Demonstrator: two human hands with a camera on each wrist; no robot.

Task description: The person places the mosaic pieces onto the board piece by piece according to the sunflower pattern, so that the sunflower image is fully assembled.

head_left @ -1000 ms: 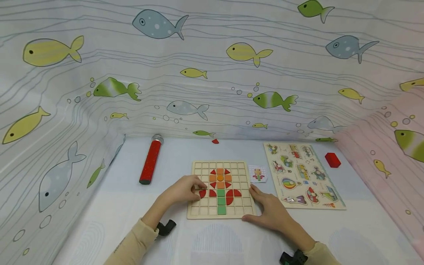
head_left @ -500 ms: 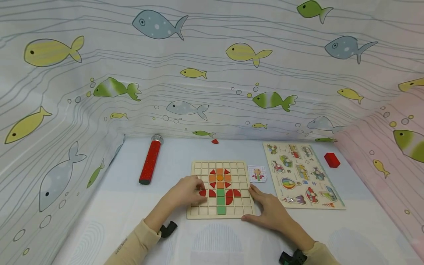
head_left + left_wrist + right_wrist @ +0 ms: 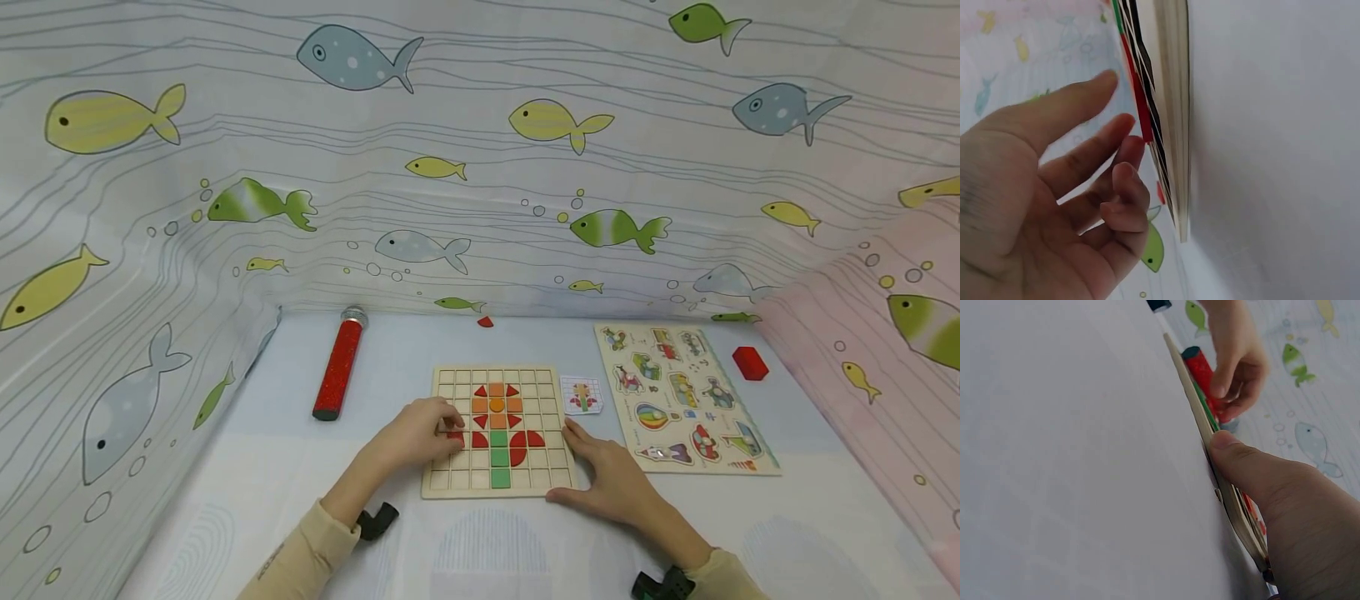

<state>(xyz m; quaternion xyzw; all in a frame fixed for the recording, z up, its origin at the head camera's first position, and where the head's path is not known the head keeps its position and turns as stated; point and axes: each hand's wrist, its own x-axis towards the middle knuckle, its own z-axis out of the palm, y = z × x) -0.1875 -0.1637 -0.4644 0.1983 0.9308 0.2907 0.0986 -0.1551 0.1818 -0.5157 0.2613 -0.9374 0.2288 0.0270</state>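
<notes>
A square wooden grid board lies on the table. Orange, red and green tiles form a flower pattern on it. Over its left side is my left hand, thumb and index fingertips beside a red quarter-circle tile. In the left wrist view my left hand has thumb and fingers apart, close to the red tiles, with nothing between them. My right hand holds the board's near right corner, thumb at the front edge, fingers along the right side. The right wrist view shows its thumb against the board edge.
A small pattern card lies right of the board, beside a wooden picture puzzle. A red block sits at far right. A red microphone lies at left. One red tile lies near the back wall.
My left fingers shift slightly around the left red quarter-circle tile, covering a bit more of it half a second ago. The right hand stays at the board's corner.
</notes>
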